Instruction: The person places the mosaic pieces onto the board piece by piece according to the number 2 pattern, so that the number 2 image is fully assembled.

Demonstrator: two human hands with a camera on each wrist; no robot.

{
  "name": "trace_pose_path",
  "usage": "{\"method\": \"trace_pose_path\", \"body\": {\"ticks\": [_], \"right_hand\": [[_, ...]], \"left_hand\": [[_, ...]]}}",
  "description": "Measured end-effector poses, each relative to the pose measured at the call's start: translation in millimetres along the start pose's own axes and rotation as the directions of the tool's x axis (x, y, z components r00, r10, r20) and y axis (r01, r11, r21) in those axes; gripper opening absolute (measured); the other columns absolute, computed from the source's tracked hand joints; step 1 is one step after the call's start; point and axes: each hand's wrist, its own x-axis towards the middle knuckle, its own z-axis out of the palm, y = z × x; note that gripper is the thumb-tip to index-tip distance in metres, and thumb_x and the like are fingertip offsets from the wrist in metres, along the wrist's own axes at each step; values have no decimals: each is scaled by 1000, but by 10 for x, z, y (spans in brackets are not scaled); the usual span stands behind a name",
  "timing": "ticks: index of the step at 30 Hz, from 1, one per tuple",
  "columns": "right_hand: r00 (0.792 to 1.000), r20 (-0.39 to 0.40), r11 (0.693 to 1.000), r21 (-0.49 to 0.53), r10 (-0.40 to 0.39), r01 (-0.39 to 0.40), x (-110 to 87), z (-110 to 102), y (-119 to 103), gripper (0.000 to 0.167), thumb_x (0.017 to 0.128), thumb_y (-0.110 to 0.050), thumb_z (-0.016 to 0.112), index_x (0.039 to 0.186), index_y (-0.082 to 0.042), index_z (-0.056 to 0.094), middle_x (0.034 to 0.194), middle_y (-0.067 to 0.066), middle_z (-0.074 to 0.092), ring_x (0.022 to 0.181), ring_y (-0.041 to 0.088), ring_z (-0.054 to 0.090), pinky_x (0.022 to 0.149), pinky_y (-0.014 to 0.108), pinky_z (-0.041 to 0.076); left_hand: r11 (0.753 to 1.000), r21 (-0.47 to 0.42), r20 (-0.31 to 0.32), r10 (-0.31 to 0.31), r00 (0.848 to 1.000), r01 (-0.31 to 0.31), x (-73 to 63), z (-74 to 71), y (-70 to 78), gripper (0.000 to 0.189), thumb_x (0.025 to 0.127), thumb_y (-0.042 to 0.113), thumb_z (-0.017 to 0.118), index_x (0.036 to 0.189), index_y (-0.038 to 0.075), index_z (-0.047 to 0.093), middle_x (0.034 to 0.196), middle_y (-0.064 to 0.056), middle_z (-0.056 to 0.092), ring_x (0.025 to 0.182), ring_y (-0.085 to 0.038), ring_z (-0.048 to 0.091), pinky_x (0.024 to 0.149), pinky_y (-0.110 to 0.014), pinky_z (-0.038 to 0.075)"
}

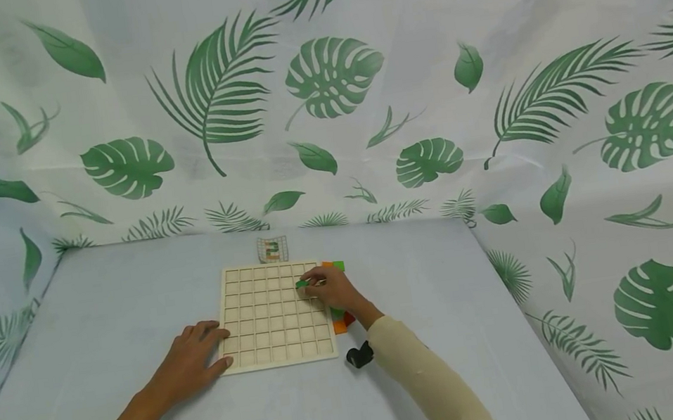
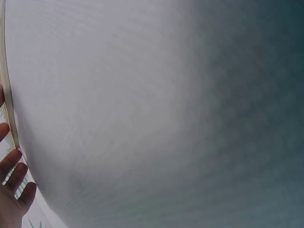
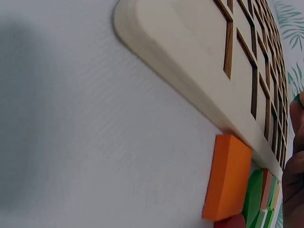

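A pale wooden grid board (image 1: 280, 361) with square cells lies on the table. Fingertips of my left hand (image 1: 193, 360) rest on its left edge, the thumb near the front left corner; in the left wrist view that hand (image 2: 14, 190) appears at the lower left beside the rim. Over the upper right cells, my right hand (image 1: 330, 289) pinches a small green block (image 1: 301, 283) between thumb and fingers. Orange, green and red blocks line the board's right side, partly hidden by the right hand; an orange block (image 3: 228, 178) stands nearest in the right wrist view.
Behind the board lies a small card with a grid and a coloured pattern (image 1: 272, 249). A white cloth covers the table (image 1: 129, 287). Leaf-printed curtains (image 1: 354, 151) rise at the back and sides. Black straps (image 1: 359, 355) show by both wrists.
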Motion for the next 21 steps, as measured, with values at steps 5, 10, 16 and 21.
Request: {"method": "trace_pose_path", "body": {"ticks": [5, 10, 16, 21], "right_hand": [[1000, -5, 1000, 4, -7, 7, 42, 38, -22, 25, 96, -21, 70, 118, -10, 72, 100, 7, 71, 88, 15, 66, 74, 29, 55], [1000, -5, 1000, 25, 15, -15, 82, 67, -71, 26, 97, -21, 68, 120, -11, 71, 105, 8, 71, 93, 18, 67, 77, 31, 55], [999, -37, 1000, 27, 0, 1, 145, 138, -54, 26, 95, -20, 70, 119, -9, 71, 109, 10, 71, 102, 22, 66, 86, 36, 55], [999, -46, 1000, 17, -3, 4, 160, 175, -96, 25, 96, -18, 70, 118, -7, 71, 109, 12, 71, 101, 23, 66, 82, 33, 55]], "left_hand": [[1000, -8, 2, -8, 1000, 8, 1, 6, 0, 47, 88, 35, 76, 127, 11, 64, 134, -18, 56, 120, -39, 53, 93, -57, 45], [999, 4, 31, -42, 999, 42, 12, 15, -2, 48, 89, 37, 75, 128, 12, 63, 137, -18, 55, 122, -39, 53, 96, -58, 44], [999, 12, 36, -48, 998, 47, 11, 23, -13, 48, 89, 37, 75, 128, 14, 63, 137, -16, 54, 122, -38, 53, 97, -57, 44], [999, 9, 35, -48, 998, 48, 12, 17, -2, 47, 89, 37, 75, 128, 13, 63, 137, -16, 55, 122, -38, 53, 96, -57, 44]]}}
